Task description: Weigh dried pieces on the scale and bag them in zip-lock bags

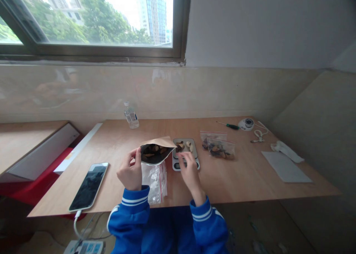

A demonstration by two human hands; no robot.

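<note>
My left hand [131,170] grips the left edge of a brown paper pouch [160,142] with a dark lining. The pouch gapes towards me, and dark and tan dried pieces [152,150] lie inside. My right hand [190,170] is closed, thumb and fingertips together over the near left part of a small kitchen scale [197,159], close to the pouch's right corner. What its fingertips hold, if anything, is too small to make out. Dark and pale dried pieces [189,146] rest on the scale's platform. Clear zip bags [155,179] lie flat beneath the pouch.
Two filled zip bags [221,148] lie right of the scale. Farther right are a screwdriver [232,126], a white dome camera [246,124] with its cable, and a white sheet [286,166]. A plugged-in phone [89,186] lies left; a clear bottle [131,116] stands at the back.
</note>
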